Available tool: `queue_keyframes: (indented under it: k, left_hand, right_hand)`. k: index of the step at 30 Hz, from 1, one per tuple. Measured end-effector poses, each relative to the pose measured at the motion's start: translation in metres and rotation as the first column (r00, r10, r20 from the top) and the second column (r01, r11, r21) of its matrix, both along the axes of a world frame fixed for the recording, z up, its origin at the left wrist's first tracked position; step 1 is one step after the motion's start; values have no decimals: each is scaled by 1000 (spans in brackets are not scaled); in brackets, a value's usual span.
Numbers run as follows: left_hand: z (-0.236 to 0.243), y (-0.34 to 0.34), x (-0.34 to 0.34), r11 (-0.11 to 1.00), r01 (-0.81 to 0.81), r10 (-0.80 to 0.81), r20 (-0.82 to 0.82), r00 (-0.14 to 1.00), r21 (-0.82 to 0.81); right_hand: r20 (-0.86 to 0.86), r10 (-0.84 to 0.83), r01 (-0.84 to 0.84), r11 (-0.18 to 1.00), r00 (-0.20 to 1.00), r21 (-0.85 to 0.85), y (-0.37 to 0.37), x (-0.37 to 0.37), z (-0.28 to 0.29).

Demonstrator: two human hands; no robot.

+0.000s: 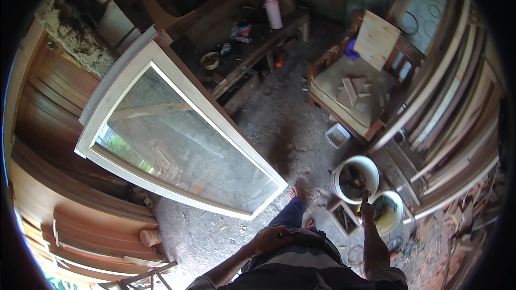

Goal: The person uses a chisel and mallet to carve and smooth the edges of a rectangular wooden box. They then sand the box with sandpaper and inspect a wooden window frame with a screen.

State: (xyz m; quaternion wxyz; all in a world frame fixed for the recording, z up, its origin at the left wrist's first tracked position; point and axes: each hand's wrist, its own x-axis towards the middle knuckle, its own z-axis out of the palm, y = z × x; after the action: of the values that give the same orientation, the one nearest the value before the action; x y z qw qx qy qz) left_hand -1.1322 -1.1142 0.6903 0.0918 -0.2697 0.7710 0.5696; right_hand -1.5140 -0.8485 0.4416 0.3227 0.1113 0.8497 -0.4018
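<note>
My left hand [273, 238] lies against the front of my dark, striped shirt at the waist, its fingers loosely laid and nothing visible in them. Stretched out over the buckets at the right, my right hand [368, 213] is closed, with a slim dark shape projecting from it; I cannot make out what that is. Below it stand a white bucket [375, 171] with dark contents and a second pale bucket [398, 208] with yellowish stains inside. A white-framed glass panel [188, 134] stands tilted to my left, its narrow end near my foot.
A wooden chair [344, 108] holds wood offcuts and a board [376, 40]. Long planks [451, 91] lean at the right. A low workbench [252, 56] bears a pink flask [273, 11]. Wooden panels [80, 193] stack at the left; a small white container [337, 135] sits on the floor.
</note>
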Motion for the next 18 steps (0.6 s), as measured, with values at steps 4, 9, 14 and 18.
queue_keyframes:
  k: [4,9,14,18]
  left_hand:
    - [-18,-43,-32,984,-172,174,-54,983,41]
    - [-26,-91,-58,939,-339,342,-64,937,60]
    - [-29,-138,-66,852,-523,524,-64,849,33]
    - [-27,-165,-80,817,-574,575,-10,818,48]
  right_hand:
    - [-42,183,-186,979,982,-81,-88,-23,12]
    - [5,298,-297,950,955,94,-160,-24,15]
    - [255,231,-271,953,939,134,-229,-64,16]
    - [242,316,-360,917,918,170,-296,-124,-7]
